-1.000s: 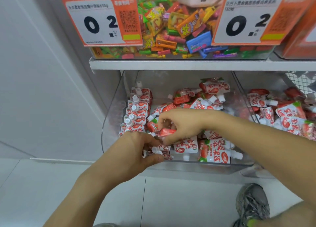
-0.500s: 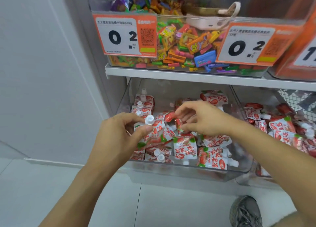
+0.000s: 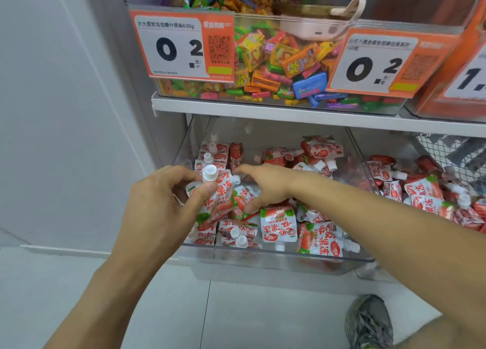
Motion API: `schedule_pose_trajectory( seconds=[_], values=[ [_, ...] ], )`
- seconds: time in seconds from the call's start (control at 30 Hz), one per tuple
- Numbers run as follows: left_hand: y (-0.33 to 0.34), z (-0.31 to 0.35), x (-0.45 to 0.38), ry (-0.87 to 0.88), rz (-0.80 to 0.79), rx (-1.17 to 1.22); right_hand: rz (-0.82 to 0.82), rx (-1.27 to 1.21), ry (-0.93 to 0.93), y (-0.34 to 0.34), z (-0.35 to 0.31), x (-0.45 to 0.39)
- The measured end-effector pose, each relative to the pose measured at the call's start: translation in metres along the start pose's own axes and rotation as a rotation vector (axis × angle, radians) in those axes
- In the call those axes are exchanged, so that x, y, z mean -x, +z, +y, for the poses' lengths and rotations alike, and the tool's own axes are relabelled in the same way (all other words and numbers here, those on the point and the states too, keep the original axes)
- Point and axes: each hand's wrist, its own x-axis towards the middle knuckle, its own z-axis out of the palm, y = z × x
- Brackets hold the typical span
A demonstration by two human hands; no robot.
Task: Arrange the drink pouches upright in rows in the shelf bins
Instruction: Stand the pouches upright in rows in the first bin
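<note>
Pouch (image 3: 219,191) — held in left hand (image 3: 160,206) grip; right hand (image 3: 265,184) spread, fingers relaxed.

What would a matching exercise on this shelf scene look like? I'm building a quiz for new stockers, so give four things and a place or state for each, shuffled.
Things
1. left hand
2. right hand
3. candy bin
4. grey sneaker

Places or states
A. on the floor tiles below the shelf
B. fingers spread over the loose pouches
C. on the upper shelf, behind orange price tags
D. holds a white-capped drink pouch upright

Pairs: 1-D, 2-B, 3-C, 4-A
</note>
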Motion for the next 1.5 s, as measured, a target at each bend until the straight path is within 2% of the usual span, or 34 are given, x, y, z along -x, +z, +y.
schedule_pose_trajectory(
  seconds=[0.07,0.2,0.33,0.43,0.6,0.73,0.8,0.97,1.13,1.27,1.4,1.5],
  values=[
    [0.0,0.0,-0.001,-0.004,-0.005,0.007,-0.004,0.029,0.013,0.002,-0.002,-0.002],
    [-0.001,0.002,-0.001,-0.016,0.002,0.014,0.113,-0.014,-0.003,0.005,-0.002,0.002],
    [0.0,0.001,-0.002,-0.02,0.023,0.038,0.227,0.035,-0.088,0.0,0.0,0.016],
    [0.004,0.002,-0.003,-0.027,0.034,0.041,0.31,-0.047,-0.154,-0.011,-0.006,0.027],
    [0.007,0.002,-0.006,-0.028,0.05,0.015,0.192,0.105,-0.107,-0.018,-0.022,0.031],
    [0.011,0.002,-0.009,-0.017,0.062,-0.03,0.055,-0.022,-0.122,-0.008,-0.02,0.031],
    [0.013,0.002,-0.011,-0.007,0.072,-0.032,0.075,-0.085,-0.114,-0.004,-0.014,0.032],
    [0.016,0.003,-0.013,0.005,0.079,-0.039,0.277,-0.134,-0.128,0.007,-0.011,0.031],
    [0.02,0.001,-0.015,0.021,0.077,-0.047,0.059,-0.224,-0.126,0.014,-0.016,0.03],
    [0.021,-0.001,-0.016,0.02,0.076,-0.081,-0.068,-0.183,-0.144,0.002,-0.015,0.03],
    [0.027,-0.002,-0.019,0.027,0.066,-0.078,-0.239,-0.339,-0.14,0.002,-0.013,0.041],
    [0.037,-0.001,-0.021,0.057,0.043,-0.057,-0.253,-0.409,-0.112,0.007,-0.01,0.047]
  ],
)
